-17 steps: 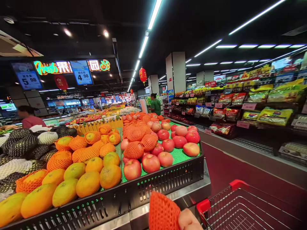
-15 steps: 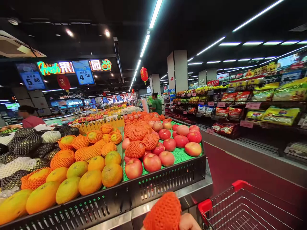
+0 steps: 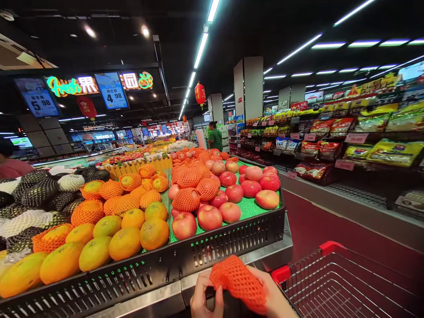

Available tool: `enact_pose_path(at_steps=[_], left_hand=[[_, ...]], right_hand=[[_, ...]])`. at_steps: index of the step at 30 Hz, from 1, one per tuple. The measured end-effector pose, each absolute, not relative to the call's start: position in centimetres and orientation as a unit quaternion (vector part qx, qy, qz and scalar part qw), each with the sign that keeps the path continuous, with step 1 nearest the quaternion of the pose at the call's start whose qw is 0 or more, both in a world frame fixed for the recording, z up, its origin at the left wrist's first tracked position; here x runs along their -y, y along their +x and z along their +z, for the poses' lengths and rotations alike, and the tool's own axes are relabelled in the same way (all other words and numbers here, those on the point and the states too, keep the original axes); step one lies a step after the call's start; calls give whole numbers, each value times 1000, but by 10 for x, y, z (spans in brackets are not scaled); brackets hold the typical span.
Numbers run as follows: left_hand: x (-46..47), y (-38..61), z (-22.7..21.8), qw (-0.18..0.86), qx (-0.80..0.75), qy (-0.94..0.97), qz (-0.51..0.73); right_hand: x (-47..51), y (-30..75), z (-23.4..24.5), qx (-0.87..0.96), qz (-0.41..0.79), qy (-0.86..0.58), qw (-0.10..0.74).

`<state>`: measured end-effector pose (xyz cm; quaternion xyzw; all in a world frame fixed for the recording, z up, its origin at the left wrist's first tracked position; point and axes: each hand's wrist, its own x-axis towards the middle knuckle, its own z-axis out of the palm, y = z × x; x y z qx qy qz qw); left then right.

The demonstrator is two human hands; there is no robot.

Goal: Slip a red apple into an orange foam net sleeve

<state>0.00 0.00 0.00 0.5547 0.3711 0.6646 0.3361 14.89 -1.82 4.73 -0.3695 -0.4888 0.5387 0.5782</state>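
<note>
An orange foam net sleeve [image 3: 239, 281] is held low in front of me, at the front edge of the fruit stand. My left hand [image 3: 202, 297] pinches its left end and my right hand [image 3: 276, 297] grips its right side. What sits inside the sleeve is hidden. Just beyond, red apples [image 3: 208, 216], some in the same orange netting, lie on a green mat in a black crate [image 3: 232, 245]. Oranges [image 3: 126, 242] fill the crate to the left.
A red-handled wire shopping cart [image 3: 334, 282] stands at my right. Black and white netted fruit [image 3: 29, 198] lies far left. Packaged-goods shelves [image 3: 364, 145] line a red-floored aisle [image 3: 318, 229]. A person in green [image 3: 215, 137] stands far back; another person's shoulder [image 3: 9, 165] shows at left.
The netted sleeve rose into fuller view and tipped flat. My left hand came into view and took its left end; before, only my right hand showed on it.
</note>
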Motion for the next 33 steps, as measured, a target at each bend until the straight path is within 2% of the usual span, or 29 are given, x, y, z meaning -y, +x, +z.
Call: enact_pose_path(at_steps=[2,4,10,13,15,19,22,26,33], left_hand=[[-8,-5,14,395,-358,579,616],[-14,-13,33,391,-325,634,583],[-19,-20,95,78,-162,819,544],[-16,-19,102,12,-110,848,519],[-15,-19,100,53,-101,859,498],[-11,-19,93,258,-161,826,474],[-12,-15,88,349,-220,806,424],[-16,-8,82,380,-254,822,339],[-10,-8,65,417,-268,812,308]], right_hand=[[19,159,65,553,511,-369,544],[20,168,83,595,483,-368,526],[8,171,102,637,390,-377,547],[-3,166,96,618,390,-380,567],[-7,164,90,614,407,-382,559],[-3,171,80,622,449,-376,520],[5,181,77,630,461,-369,504],[9,193,76,609,451,-379,530],[2,192,68,542,453,-419,571]])
